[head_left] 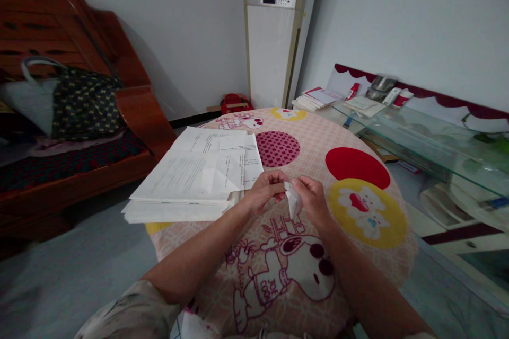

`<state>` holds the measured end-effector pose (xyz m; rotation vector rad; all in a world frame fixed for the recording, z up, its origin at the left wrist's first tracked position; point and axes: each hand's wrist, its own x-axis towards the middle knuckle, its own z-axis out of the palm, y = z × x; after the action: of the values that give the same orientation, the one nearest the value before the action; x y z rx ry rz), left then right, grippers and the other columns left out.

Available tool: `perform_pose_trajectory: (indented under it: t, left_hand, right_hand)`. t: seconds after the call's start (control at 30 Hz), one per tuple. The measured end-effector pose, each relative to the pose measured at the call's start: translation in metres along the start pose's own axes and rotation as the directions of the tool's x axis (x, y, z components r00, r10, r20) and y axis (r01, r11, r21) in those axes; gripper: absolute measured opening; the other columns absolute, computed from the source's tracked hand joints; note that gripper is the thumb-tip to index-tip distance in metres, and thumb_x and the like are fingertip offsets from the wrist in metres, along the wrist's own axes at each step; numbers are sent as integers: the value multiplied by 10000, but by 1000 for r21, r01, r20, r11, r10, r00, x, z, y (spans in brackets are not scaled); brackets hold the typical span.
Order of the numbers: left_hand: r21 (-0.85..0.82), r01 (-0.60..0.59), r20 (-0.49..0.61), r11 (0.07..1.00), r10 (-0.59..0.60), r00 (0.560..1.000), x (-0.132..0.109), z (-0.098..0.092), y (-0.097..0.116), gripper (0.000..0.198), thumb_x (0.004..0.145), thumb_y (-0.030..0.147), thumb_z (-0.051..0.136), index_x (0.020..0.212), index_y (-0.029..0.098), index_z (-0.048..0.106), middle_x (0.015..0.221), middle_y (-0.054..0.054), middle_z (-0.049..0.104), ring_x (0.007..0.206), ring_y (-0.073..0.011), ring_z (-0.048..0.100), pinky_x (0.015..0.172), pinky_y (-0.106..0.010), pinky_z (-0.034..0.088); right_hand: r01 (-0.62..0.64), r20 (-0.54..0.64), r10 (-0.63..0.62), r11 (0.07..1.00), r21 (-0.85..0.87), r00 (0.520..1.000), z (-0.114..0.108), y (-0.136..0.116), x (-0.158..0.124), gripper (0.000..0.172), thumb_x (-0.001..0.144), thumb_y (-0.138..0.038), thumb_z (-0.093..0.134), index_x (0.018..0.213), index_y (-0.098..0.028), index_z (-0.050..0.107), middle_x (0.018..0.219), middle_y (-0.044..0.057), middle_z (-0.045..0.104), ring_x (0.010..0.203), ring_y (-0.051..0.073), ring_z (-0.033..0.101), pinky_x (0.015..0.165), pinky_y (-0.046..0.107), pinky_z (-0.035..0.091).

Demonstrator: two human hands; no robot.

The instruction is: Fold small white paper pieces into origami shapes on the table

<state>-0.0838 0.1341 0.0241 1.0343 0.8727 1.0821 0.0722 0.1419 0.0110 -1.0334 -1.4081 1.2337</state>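
Note:
My left hand (264, 189) and my right hand (313, 198) meet over the middle of a round table (358, 254) with a pink cartoon cloth. Both pinch a small folded piece of white paper (293, 202) that hangs between them, just above the cloth. The fingers of each hand are curled and closed on the paper's upper edge. A thick stack of white printed sheets (194, 177) lies on the table to the left of my left hand, its top sheet creased.
A dark wooden bench (79, 116) with a bag (67, 98) stands at the left. A tall white air conditioner (274, 32) is in the far corner. A glass shelf unit (417, 132) with papers and bottles runs along the right wall.

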Motion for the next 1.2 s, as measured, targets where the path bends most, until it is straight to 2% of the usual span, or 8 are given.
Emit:
perform_pose_trajectory:
  t: [0.17,0.3,0.5,0.63,0.87,1.07,1.2]
  left_hand:
    - [10,-19,1,1000,19,1000,1,0,-3,206,604,201,741,752,145,609,539,47,559,434,-52,470,418,-157,349]
    - [28,-15,-7,999,16,1000,2,-1,-6,208,598,176,731,764,143,611,542,48,569,424,-50,478,409,-151,355]
    - [-37,23,15,999,-23,1000,1,-5,-5,334,543,112,780,833,137,616,575,54,585,474,-87,583,453,-174,460]
    - [-97,42,55,994,-37,998,-2,-5,0,347,601,148,782,906,129,619,676,10,651,581,-131,675,552,-217,547]
    - [-81,20,81,997,-13,997,-3,-4,4,376,672,236,798,976,132,603,705,-10,669,620,-160,706,578,-231,569]
    - [-71,7,23,997,-5,1000,-3,0,3,389,758,416,740,977,156,553,649,11,638,526,-140,665,475,-204,518]
    - [-15,-15,37,1000,16,999,-3,0,3,449,698,350,807,1005,164,538,584,51,591,456,-98,589,402,-151,419]
  right_hand:
    - [50,-12,-51,998,-37,999,0,2,0,389,810,-462,630,582,-209,441,533,-52,390,493,96,338,450,239,274]
    - [75,-12,-76,996,-51,997,0,2,0,382,819,-444,622,580,-209,438,533,-53,380,497,97,333,455,240,269]
    - [35,39,-34,999,-34,999,-2,6,1,364,808,-462,644,603,-199,498,536,-46,436,484,98,366,454,240,278]
    - [36,16,-35,999,-41,999,-4,9,1,339,820,-471,634,641,-195,552,558,-34,476,489,102,389,458,240,298]
    - [97,-41,-104,986,-136,994,-4,10,1,341,847,-425,614,609,-200,517,551,-44,421,506,96,363,466,240,285]
    - [85,-31,-91,985,-151,995,-1,9,1,337,843,-422,606,615,-190,520,558,-43,432,520,93,371,472,236,291]
    - [32,-27,-34,996,-86,999,1,8,-1,341,816,-435,640,608,-192,522,534,-46,450,482,85,364,446,232,274]
